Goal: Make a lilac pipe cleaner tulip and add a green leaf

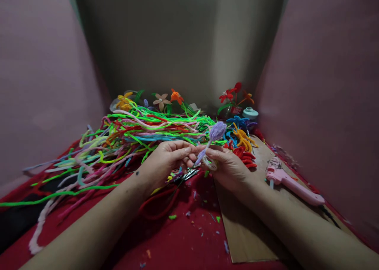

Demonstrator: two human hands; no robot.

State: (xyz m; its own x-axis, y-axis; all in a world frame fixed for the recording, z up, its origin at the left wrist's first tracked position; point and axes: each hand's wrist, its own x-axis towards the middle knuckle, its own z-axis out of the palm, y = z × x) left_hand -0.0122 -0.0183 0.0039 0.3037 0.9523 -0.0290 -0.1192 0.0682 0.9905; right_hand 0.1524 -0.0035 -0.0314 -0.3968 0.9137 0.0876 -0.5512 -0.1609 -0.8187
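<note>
Fuzzy lilac pipe-cleaner flower (218,131), plump closed petals, pale stem (209,144) pinched by right hand (228,165), left hand (173,157) curled, grip unclear

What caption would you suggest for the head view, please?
Right hand holds a purple flower, left hand close by, before colourful strands.

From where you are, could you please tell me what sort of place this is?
Probably a small craft corner: there's a purple fuzzy flower, a heap of colorful fuzzy stems and a pink glue gun.
</note>
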